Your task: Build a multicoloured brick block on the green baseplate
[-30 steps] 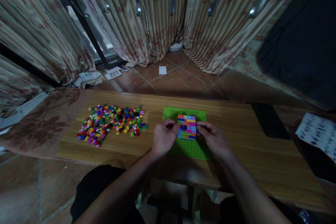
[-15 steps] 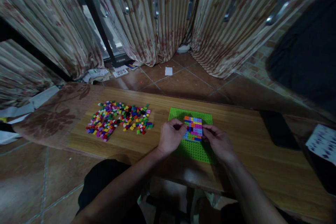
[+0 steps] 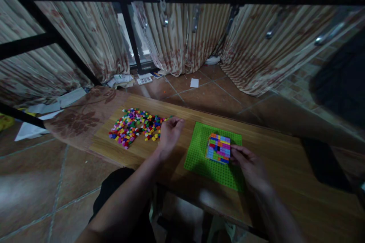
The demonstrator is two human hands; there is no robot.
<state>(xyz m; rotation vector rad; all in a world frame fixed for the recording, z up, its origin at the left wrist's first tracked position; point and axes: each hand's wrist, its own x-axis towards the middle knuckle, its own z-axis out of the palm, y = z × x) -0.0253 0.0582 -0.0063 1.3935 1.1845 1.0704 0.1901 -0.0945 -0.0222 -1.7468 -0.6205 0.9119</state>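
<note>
A green studded baseplate (image 3: 196,153) lies on the wooden table, with a square block of multicoloured bricks (image 3: 219,148) on its upper part. A small dark gap shows near the block's middle. My right hand (image 3: 247,161) is at the block's right edge, its thumb and fingers closed against that side. Between the baseplate and the loose brick pile (image 3: 128,126), my left hand (image 3: 170,133) hovers at the pile's right end. Its fingers are bent together and point right; whether anything is between the fingertips is too small to tell.
The wooden table (image 3: 273,148) runs across the view. A dark flat object (image 3: 325,163) lies at its right end, and a patterned cloth (image 3: 82,117) is at its left. Striped curtains (image 3: 182,38) hang beyond, behind a black frame.
My left hand has left the brick block and moved left to the pile's edge. My right hand remains at the block's right side. The camera view has shifted and turned left.
</note>
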